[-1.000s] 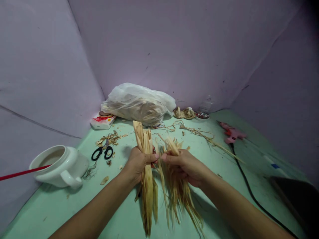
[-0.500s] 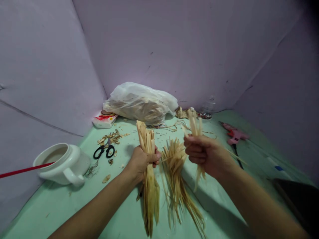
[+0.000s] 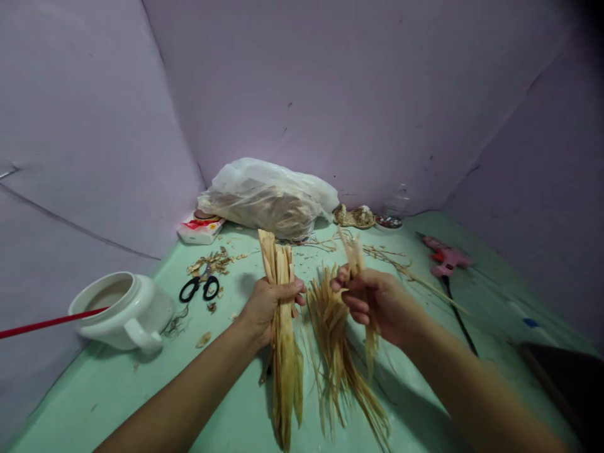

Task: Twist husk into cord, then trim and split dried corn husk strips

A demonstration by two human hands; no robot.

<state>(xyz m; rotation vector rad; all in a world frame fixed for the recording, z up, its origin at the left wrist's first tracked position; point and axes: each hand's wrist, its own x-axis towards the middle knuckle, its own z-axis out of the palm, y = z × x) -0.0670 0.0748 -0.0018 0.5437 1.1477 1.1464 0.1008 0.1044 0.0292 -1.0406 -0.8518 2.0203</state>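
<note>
My left hand (image 3: 268, 308) is closed around a bundle of wide, dried, straw-coloured leaf strips (image 3: 283, 377), held upright with the tops poking above the thumb. In my right hand (image 3: 377, 302) is a smaller bunch of thin pale dried strips (image 3: 355, 251), gripped between thumb and fingers, with ends hanging below the palm. Between the two hands, a loose pile of narrow dried strips (image 3: 335, 352) lies fanned out on the green tabletop (image 3: 226, 402).
A white pot (image 3: 136, 311) with a red stick (image 3: 51, 324) stands left, near black-handled scissors (image 3: 201, 286) and leaf scraps (image 3: 214, 259). Behind are a white plastic bag (image 3: 268, 198), a small box (image 3: 201, 229) and a woven piece (image 3: 353, 217). A pink glue gun (image 3: 446, 255) lies right.
My right hand has moved slightly left and down with its bunch, and its fingers have loosened a little. My left hand stays almost in place around its bundle.
</note>
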